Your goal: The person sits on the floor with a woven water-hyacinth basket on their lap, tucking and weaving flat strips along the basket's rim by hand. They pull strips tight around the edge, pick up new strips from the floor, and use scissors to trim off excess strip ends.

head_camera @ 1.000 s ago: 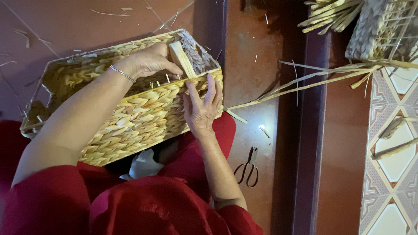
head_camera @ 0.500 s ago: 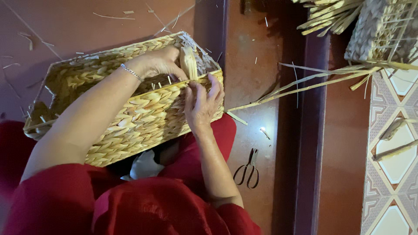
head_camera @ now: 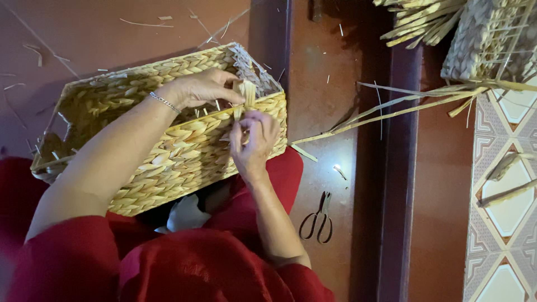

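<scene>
A rectangular woven basket lies tilted across the person's red-clad lap, its open side turned away toward the reddish floor; long loose straw strands trail from its right end toward a heap of woven material at the top right; the left hand curls over the rim, fingers pinching a short flat straw strip; the right hand presses the basket's outer wall, fingertips closed on the same strip; small dark scissors lie on the floor beside the right forearm.
</scene>
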`<state>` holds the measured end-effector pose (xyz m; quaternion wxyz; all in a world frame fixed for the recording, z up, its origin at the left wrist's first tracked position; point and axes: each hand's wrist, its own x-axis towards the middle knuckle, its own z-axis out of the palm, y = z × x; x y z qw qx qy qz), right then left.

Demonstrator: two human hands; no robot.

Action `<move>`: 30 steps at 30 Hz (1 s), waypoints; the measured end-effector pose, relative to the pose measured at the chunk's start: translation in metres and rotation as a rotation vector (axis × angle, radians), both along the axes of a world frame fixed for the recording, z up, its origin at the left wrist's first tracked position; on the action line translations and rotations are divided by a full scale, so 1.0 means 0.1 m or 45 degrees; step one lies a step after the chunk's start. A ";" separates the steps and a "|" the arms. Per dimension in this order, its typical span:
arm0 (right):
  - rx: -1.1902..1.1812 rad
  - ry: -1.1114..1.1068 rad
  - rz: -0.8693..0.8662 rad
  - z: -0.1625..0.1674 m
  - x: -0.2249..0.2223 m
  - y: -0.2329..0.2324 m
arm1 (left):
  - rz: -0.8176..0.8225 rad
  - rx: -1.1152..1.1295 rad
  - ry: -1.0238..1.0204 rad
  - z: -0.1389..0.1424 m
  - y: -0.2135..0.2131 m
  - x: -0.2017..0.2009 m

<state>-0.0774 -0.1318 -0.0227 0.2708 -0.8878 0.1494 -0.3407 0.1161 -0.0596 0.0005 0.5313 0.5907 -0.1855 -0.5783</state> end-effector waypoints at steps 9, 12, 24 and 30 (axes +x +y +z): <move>0.370 0.193 0.453 -0.21 -0.57 0.07 | -0.099 0.032 0.023 -0.13 0.07 0.04; 0.397 0.334 0.475 -0.25 -0.79 0.18 | -0.152 -0.008 -0.044 -0.16 0.08 0.06; 0.215 0.261 -0.026 -0.36 -0.97 -0.19 | -0.308 0.440 -1.184 0.03 0.44 -0.33; 0.794 0.372 -0.125 -0.34 -0.78 -0.59 | 0.029 0.052 -1.349 -0.05 0.51 -0.41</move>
